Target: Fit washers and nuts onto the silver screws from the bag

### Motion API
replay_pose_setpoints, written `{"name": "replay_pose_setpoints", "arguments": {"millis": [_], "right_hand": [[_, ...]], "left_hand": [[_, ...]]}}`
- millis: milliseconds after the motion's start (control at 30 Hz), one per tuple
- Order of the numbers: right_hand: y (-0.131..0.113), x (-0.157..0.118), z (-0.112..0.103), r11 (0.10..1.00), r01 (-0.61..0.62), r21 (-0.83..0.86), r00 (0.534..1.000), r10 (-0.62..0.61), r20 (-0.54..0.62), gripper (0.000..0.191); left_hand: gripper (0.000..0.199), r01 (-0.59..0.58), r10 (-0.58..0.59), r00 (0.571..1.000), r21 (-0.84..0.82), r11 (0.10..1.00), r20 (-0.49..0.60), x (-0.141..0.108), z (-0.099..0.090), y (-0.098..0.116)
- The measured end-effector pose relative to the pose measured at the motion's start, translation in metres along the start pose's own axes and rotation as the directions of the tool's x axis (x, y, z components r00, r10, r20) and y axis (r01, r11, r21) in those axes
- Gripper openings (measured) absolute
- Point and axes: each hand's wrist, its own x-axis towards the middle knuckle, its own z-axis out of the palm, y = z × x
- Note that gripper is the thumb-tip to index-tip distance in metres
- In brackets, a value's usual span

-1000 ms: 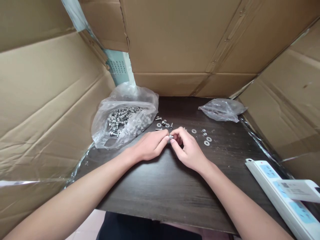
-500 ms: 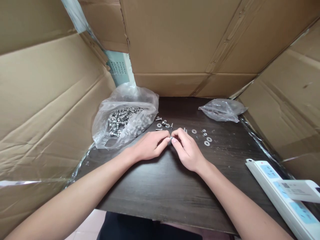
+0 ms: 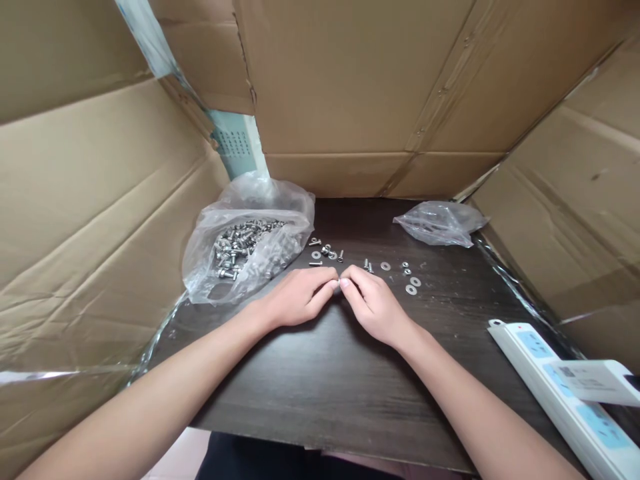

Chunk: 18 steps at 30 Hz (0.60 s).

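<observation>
My left hand (image 3: pixel 304 295) and my right hand (image 3: pixel 374 303) meet fingertip to fingertip above the dark table. Both are closed in a pinch on a small metal bolt (image 3: pixel 339 283), which the fingertips almost wholly cover; whether a nut or washer sits on it I cannot tell. Just beyond my hands lie loose bolts (image 3: pixel 341 255), a flat washer (image 3: pixel 316 255) and a short bolt (image 3: pixel 315 263). Past my right hand are two more bolts (image 3: pixel 367 265), a washer (image 3: pixel 385 267), small nuts (image 3: pixel 407 272) and two larger washers (image 3: pixel 411 290).
A clear plastic bag (image 3: pixel 200 273) full of bolts lies open at the back left. Another clear bag (image 3: pixel 440 223) rests at the back right. A white power strip (image 3: pixel 545 387) runs along the right side. Cardboard walls (image 3: pixel 350 87) enclose the dark tabletop (image 3: pixel 310 387).
My fingertips have drawn closer together, so less of the small metal bolt shows. The view has shifted slightly, and bolts beyond my right hand are more exposed.
</observation>
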Motion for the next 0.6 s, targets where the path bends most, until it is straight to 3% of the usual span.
{"name": "replay_pose_setpoints", "arguments": {"millis": [200, 600], "right_hand": [[-0.002, -0.0022, -0.003, 0.997, 0.044, -0.068, 0.999, -0.044, -0.002, 0.005], [-0.0018, -0.0027, -0.0062, 0.995, -0.065, 0.075, 0.994, 0.058, 0.095, 0.006]], "left_hand": [[0.032, 0.031, -0.03, 0.999, 0.032, 0.999, -0.014, -0.0007, 0.0012, -0.0013], [0.027, 0.013, -0.013, 1.0, -0.009, 1.0, 0.008, -0.0002, 0.0007, -0.0007]]}}
